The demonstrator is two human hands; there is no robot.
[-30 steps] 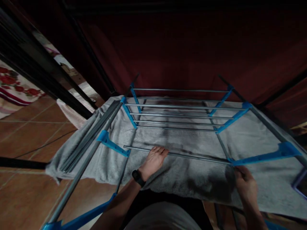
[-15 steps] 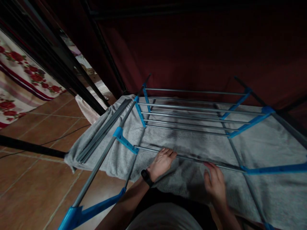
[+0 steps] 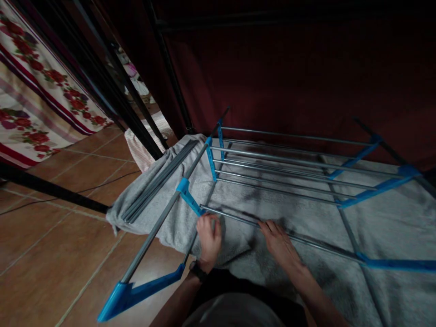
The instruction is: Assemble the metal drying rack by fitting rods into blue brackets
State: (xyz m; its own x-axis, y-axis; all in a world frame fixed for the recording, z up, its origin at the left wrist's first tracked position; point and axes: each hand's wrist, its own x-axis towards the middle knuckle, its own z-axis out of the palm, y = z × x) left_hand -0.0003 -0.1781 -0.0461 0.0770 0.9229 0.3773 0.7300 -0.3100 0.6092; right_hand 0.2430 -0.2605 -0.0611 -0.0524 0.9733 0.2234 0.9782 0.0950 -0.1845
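the widest passage runs over the grey blanket [image 3: 296, 214], between the near rod [image 3: 320, 245] and the closely spaced rods [image 3: 306, 161] behind it, whose gaps are narrow. the left bracket [image 3: 191, 198] and slanting left pole [image 3: 153, 233] obstruct a sideways move from the left hand [image 3: 209, 236]. the right hand [image 3: 277, 241] bars the near rod's middle stretch; the right bracket [image 3: 402, 265] juts out at its far end. the dark red panel [image 3: 289, 81] limits reach behind.
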